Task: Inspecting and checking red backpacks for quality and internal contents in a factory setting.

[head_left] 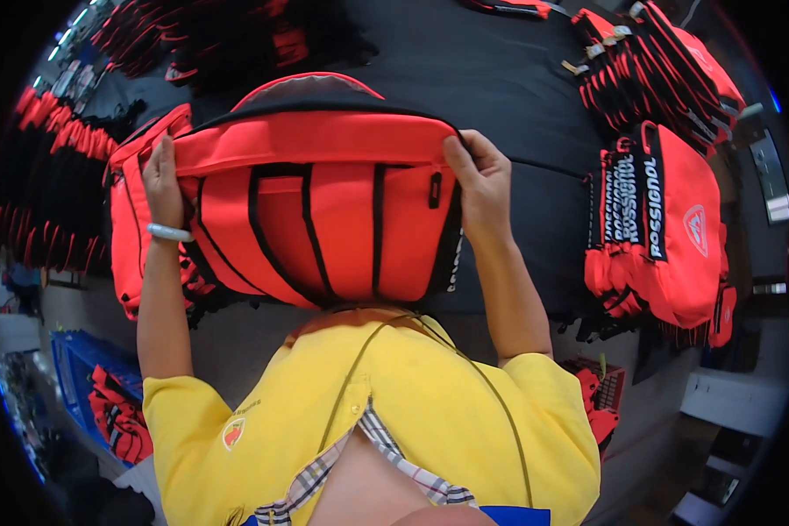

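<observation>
A red backpack (346, 219) with black trim and several black-edged panels is stretched out in front of my chest. At its upper left edge my left hand (162, 186), with a pale band on the wrist, grips the red fabric; part of its fingers is hidden. My right hand (480, 180) is closed on the upper right corner, thumb on the near face. Behind the red top band, a curved flap with a grey lining stands up. A small black tab hangs near the right corner. Another red bag piece (127, 232) lies just left of my left hand.
Stacks of red and black bags (688, 219) stand on the right of the dark table (535, 210), with more at the back right. Dark pieces (228, 39) lie at the back left, a long row (48, 193) far left. A blue crate (70, 368) stands below left.
</observation>
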